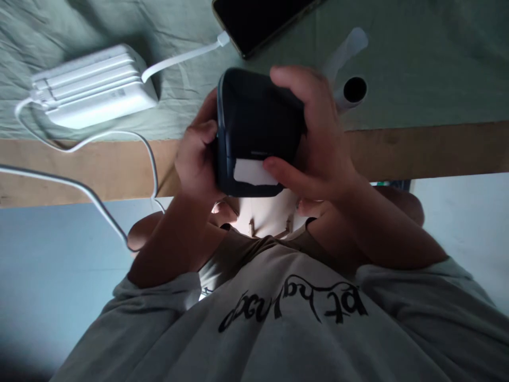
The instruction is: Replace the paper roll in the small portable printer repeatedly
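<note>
The small dark box (pixel 254 127) is showing a smooth, matt plastic shell, faintly sheened along its rounded edges, with a strip of white paper (pixel 254 172) sticking out of its slot. The power bank (pixel 95 85) is looking like glossy white plastic, ribbed along the top, and its cable (pixel 178 57) is wearing smooth white rubbery sheathing. The phone (pixel 262 21) is presenting a glossy black glass face. A creased, matt green cloth (pixel 417 63) is covering the table (pixel 437 148), whose bare edge is showing matt, unfinished-looking wood.
</note>
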`<action>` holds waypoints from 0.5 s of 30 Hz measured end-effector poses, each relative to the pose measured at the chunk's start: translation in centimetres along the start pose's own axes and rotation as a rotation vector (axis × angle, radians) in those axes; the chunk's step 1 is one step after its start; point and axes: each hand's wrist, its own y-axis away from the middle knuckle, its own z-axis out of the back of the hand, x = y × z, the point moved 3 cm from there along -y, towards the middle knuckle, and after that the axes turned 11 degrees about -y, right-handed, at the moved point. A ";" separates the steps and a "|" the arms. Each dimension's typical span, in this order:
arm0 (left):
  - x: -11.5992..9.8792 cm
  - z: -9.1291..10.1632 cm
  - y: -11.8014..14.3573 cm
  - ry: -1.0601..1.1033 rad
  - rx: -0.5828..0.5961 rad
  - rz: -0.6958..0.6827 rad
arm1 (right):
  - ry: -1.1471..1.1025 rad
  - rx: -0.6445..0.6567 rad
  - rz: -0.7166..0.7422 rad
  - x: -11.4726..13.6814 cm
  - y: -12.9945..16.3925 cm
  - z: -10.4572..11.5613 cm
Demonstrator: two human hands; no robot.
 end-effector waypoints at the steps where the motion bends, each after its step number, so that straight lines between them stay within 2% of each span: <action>1: 0.2 0.1 -0.3 0.006 0.018 -0.012 | -0.004 0.001 0.002 0.0 0.1 0.1; 6: 0.5 -0.4 -1.3 0.058 0.138 0.033 | -0.035 -0.025 -0.031 0.1 0.1 0.6; 13: -0.4 -1.1 0.0 0.068 0.111 0.139 | 0.038 0.041 -0.108 1.4 -0.8 2.1; 15: -0.2 -0.8 0.2 0.059 0.116 0.117 | 0.085 -0.047 -0.072 1.8 -0.9 2.9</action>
